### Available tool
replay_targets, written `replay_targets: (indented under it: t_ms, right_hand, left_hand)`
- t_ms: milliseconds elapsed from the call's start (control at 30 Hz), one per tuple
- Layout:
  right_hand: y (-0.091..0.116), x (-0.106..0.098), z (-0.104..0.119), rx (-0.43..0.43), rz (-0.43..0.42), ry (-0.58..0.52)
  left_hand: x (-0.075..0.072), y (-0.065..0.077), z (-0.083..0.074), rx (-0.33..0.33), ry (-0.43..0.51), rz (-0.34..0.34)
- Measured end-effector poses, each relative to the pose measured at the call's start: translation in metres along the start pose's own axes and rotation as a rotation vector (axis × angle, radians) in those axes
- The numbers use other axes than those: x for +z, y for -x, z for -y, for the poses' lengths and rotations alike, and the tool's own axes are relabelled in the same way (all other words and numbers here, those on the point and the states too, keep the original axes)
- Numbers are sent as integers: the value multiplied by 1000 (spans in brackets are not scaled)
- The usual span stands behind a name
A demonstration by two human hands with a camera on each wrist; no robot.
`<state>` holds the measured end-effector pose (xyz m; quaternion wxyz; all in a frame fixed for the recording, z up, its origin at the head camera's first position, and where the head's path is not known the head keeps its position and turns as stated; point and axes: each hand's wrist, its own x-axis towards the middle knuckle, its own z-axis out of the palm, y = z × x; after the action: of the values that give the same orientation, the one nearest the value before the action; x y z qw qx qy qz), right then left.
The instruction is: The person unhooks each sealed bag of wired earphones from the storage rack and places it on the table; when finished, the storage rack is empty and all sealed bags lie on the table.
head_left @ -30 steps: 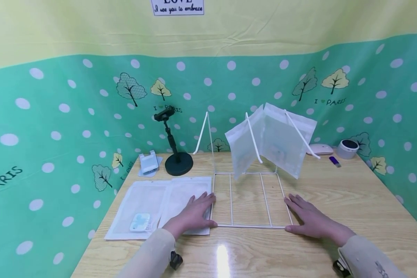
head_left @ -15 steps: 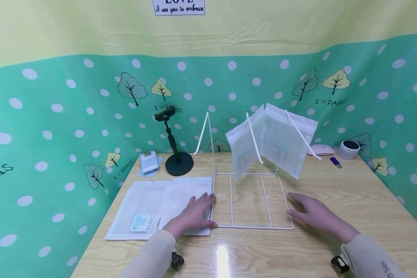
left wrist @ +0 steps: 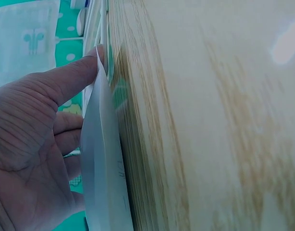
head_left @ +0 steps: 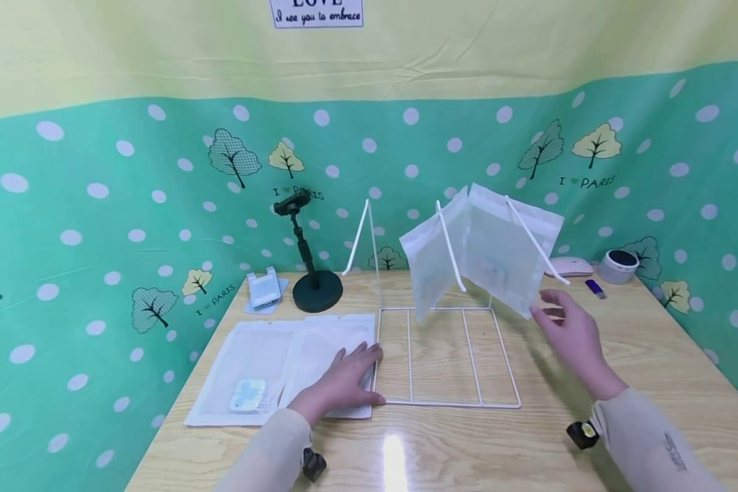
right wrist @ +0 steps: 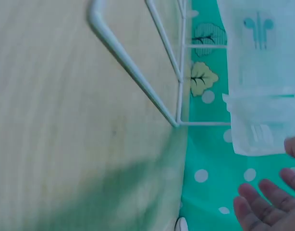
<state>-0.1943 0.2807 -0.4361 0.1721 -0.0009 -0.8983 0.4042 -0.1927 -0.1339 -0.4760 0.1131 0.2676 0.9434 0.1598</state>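
Note:
A white wire rack [head_left: 443, 404] stands mid-table, with two translucent zip bags, a left one [head_left: 427, 263] and a right one [head_left: 507, 253], hanging from its hooks. My left hand [head_left: 344, 379] rests spread on the rack's left base bar and the edge of a flat white bag [head_left: 320, 342]. Raised beside the right hanging bag is my right hand [head_left: 572, 335], thumb at its lower corner and fingers loosely bent. In the right wrist view a hanging bag [right wrist: 255, 62] bears an earphone print, and the fingers [right wrist: 258, 204] are spread below it. Another flat bag [head_left: 264, 342] carries a blue-and-white square packet [head_left: 249, 395].
Behind the flat bags are a black stand [head_left: 316, 290] and a pale blue folding holder [head_left: 263, 290]. At the back right lie a mouse [head_left: 568, 266], a purple USB stick [head_left: 595, 289] and a white cylinder [head_left: 617, 266]. A patterned curtain [head_left: 160, 225] borders the table.
My right hand has left the rack's right base bar and risen away from me to the right hanging bag's lower corner. The left hand stays in place.

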Motion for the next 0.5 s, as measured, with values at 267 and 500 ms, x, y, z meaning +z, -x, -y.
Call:
replay_targets:
  t_ms: [267,500]
  right_hand:
    - [-25,4,2,-49,78,-184]
    - [-36,8,6,-23,19,-185]
  left_hand:
    - [0,1,-1,-1,12,-4]
    - [0,2,0,-12,19,-2]
